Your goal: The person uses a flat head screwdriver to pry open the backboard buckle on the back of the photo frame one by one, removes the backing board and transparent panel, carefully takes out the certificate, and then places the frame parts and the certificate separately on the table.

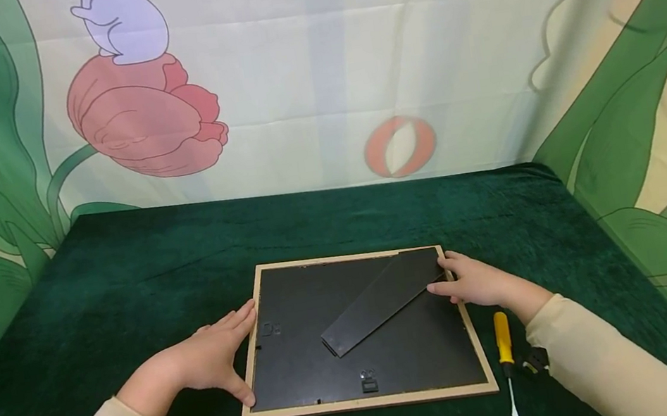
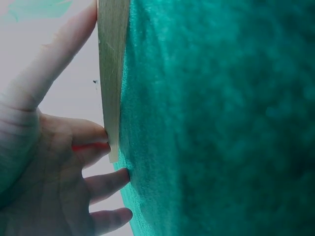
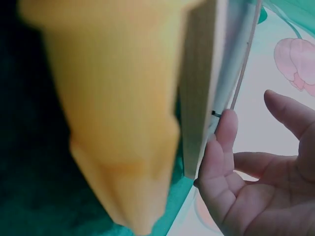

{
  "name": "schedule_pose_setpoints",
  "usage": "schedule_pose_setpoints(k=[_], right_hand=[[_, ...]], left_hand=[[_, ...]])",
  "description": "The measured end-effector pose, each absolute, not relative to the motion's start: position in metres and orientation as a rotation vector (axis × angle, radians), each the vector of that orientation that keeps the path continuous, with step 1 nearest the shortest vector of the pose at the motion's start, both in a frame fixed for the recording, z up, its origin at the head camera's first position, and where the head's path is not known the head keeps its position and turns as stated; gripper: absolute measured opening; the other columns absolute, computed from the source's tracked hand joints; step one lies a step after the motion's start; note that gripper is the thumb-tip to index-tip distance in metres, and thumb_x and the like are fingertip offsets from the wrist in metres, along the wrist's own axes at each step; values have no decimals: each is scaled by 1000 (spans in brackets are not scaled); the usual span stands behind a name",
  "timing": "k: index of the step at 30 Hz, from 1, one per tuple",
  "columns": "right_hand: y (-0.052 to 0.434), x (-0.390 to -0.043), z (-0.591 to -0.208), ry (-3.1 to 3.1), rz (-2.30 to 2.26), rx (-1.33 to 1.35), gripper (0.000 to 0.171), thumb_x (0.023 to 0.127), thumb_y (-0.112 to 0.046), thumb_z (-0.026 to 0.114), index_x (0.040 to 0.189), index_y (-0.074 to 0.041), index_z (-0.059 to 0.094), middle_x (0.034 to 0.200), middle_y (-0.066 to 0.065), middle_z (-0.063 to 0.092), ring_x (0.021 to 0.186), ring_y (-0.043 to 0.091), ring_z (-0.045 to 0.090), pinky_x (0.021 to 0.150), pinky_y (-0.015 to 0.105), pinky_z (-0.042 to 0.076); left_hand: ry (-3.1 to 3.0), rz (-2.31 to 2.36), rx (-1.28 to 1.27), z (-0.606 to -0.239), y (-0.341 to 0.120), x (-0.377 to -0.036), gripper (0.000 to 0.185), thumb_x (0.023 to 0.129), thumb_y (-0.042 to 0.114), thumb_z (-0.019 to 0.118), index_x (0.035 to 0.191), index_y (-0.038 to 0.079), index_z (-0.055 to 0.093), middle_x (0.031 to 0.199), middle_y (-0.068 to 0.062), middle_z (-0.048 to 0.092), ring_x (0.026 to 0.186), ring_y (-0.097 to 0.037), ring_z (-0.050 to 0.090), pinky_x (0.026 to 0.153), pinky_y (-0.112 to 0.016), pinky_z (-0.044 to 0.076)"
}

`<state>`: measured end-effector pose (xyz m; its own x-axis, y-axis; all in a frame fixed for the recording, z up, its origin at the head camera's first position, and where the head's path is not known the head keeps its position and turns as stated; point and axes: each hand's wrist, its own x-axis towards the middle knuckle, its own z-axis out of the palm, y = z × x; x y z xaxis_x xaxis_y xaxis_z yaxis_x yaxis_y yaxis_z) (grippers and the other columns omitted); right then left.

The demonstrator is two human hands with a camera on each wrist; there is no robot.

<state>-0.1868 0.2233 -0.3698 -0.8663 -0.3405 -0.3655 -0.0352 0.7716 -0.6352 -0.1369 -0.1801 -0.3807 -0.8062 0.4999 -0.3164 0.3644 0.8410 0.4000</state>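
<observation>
Nearest the camera, a yellow-handled screwdriver (image 1: 505,354) lies on the green-covered bench (image 1: 126,280) just beside the right edge of the picture frame (image 1: 370,400), untouched, close to the right forearm. The frame lies face down in the middle of the bench, its dark backing board (image 1: 303,354) up, with a dark stand strip (image 1: 384,298) lying aslant across it. The left hand (image 1: 214,360) rests against the frame's left edge, fingers (image 2: 74,39) straight along the wood and thumb by the near corner; it steadies the frame and does not clasp it. The right hand (image 1: 475,282) sits at the far right corner, its fingers lightly bent, touching the upper end of the strip and the frame's rim; whether they pinch the strip I cannot tell. Judging by this, the step in hand is work on the frame's back, probably freeing or shifting the strip. The next move likely calls for the left hand to hold the frame flat while the right gets a sure hold. Beyond hangs a tulip-printed backdrop (image 1: 148,120).
</observation>
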Motion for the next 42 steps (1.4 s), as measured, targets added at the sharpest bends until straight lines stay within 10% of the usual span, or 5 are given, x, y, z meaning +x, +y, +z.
schedule_pose_setpoints(k=[13, 17, 22, 42], right_hand=[[244, -164, -353, 2616, -807, -337, 72, 81, -48, 47, 132, -2, 26, 134, 21, 21, 106, 32, 43, 83, 44, 38], [257, -155, -350, 2618, -794, -330, 60, 83, -41, 48, 124, 1, 38, 105, 14, 52, 85, 22, 54, 69, 35, 44], [266, -142, -350, 2610, -686, -249, 53, 82, -36, 52, 118, 3, 44, 73, 2, 55, 64, 17, 51, 57, 29, 42], [269, -133, -372, 2630, -433, -162, 62, 78, -38, 57, 121, 3, 39, 61, -1, 52, 54, 12, 48, 50, 27, 39]], left_hand=[[2610, 434, 657, -384, -180, -138, 126, 39, 58, 73, 137, 12, 10, 141, -5, 3, 125, -26, 13, 91, -55, 17], [2608, 437, 665, -384, -181, -138, 126, 39, 57, 74, 137, 12, 9, 141, -5, 3, 125, -25, 13, 92, -54, 18], [2609, 433, 654, -383, -182, -138, 126, 38, 58, 73, 137, 12, 10, 141, -5, 4, 125, -28, 12, 92, -55, 17], [2584, 476, 627, -381, -181, -137, 126, 38, 56, 75, 137, 13, 9, 142, -4, 2, 125, -27, 12, 92, -53, 21]])
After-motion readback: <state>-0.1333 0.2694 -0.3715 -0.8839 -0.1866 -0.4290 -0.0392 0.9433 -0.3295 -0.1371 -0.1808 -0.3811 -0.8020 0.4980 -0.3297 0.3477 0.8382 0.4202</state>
